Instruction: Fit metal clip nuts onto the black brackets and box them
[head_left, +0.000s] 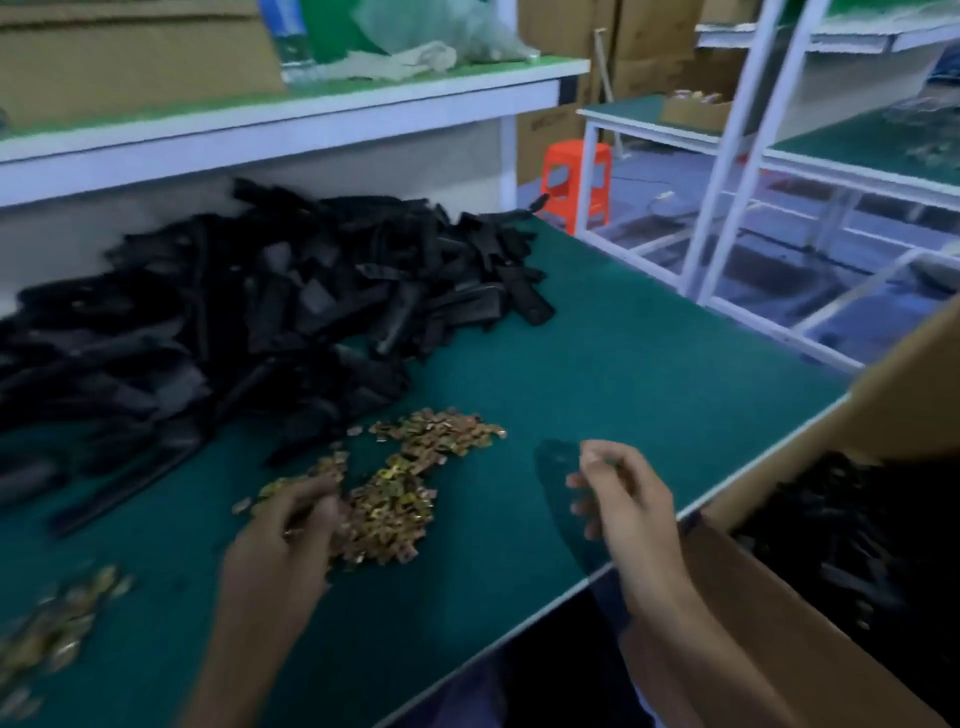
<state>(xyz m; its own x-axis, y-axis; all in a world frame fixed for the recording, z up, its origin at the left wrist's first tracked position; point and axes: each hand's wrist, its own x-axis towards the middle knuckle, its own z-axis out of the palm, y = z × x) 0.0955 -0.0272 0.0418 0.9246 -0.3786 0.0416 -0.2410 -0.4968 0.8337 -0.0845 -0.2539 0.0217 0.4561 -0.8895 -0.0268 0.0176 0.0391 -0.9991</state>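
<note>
— Forearms are reaching in from the bottom edge of my feed, and I am watching both hands working over the green table (623, 353).

— What is each one doing?

— At lower centre the left hand (291, 525) is digging curled fingers into the brass-coloured clip nuts (395, 499) and pinching a few of them. Just right of centre the right hand (623, 499) is wrapping its fingers round a single bracket (558, 483). That piece is showing dark and motion-blurred, so I am not making out its details.

— Where is the stock sitting?

— I am seeing the heap of black brackets (260, 312) sprawling across the left and centre of the frame. It is lying behind the clip nuts and under a white shelf (260, 119). A second scatter of nuts (57, 618) is lying blurred at lower left, well apart from the main pile.

— And the box?

— The cardboard box (779, 597) is standing open at lower right, beside the table's edge, with boxed brackets (841, 530) lying dark inside it. An orange stool (576, 176) is standing on the floor at upper centre, beyond the table.
</note>
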